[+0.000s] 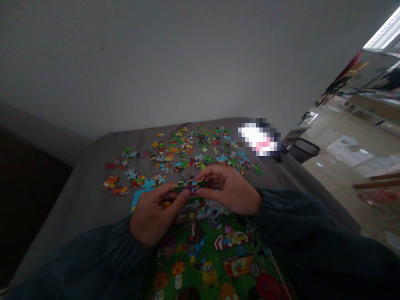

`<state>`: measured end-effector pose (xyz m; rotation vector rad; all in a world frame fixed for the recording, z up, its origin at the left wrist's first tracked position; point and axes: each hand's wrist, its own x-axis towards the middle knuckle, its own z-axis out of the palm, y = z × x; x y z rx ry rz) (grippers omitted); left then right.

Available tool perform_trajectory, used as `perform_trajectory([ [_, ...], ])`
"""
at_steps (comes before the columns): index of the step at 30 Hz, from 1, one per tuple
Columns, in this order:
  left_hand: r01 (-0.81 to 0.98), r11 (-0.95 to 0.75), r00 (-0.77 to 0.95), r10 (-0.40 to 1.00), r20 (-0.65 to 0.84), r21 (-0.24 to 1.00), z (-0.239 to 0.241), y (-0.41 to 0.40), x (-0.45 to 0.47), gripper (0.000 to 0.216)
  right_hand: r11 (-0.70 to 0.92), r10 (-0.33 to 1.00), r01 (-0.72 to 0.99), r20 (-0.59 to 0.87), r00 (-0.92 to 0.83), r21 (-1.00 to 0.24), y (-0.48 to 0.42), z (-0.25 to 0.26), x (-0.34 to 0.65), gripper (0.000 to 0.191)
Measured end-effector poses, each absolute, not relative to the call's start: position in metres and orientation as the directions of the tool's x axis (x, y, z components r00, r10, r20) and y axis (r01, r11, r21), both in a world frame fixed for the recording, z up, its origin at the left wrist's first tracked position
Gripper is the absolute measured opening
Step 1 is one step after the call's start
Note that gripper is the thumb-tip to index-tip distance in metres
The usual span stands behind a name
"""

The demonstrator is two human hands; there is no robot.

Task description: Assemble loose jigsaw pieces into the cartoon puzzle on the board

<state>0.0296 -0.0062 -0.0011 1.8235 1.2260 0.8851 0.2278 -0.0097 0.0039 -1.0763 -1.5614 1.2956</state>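
My left hand (153, 214) and my right hand (229, 189) meet above the near part of a grey surface (84, 200). Between their fingertips they pinch a small joined strip of green puzzle pieces (191, 185), held level in the air. Directly below lies a partly assembled cartoon puzzle (215, 254) with a green background, mushrooms and carts. Many loose colourful puzzle pieces (190, 152) lie scattered beyond my hands. Both my arms wear dark sleeves.
A blurred white and pink object (258, 137) sits at the far right corner of the surface. A dark mesh bin (303, 149) stands on the shiny floor to the right. A plain wall rises behind.
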Motion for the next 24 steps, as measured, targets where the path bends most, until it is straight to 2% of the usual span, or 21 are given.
perform_trajectory([
  [5, 0.517, -0.371, 0.350, 0.914, 0.205, 0.772, 0.001, -0.007, 0.029, 0.023, 0.277, 0.936, 0.335, 0.173, -0.308, -0.901, -0.010, 0.004, 0.232, 0.020],
  [12, 0.606, -0.545, 0.408, 0.838, 0.362, 0.580, -0.002, -0.007, 0.029, 0.025, 0.516, 0.852, 0.572, 0.310, -0.422, -0.638, -0.015, 0.005, 0.232, 0.022],
  [18, 0.644, -0.576, 0.427, 0.817, 0.389, 0.503, -0.005, -0.007, 0.029, 0.025, 0.552, 0.831, 0.604, 0.319, -0.456, -0.575, -0.020, 0.002, 0.227, 0.029],
  [24, 0.618, -0.558, 0.409, 0.830, 0.379, 0.555, -0.004, -0.008, 0.031, 0.021, 0.586, 0.800, 0.555, 0.312, -0.512, -0.591, -0.022, 0.004, 0.227, 0.042],
])
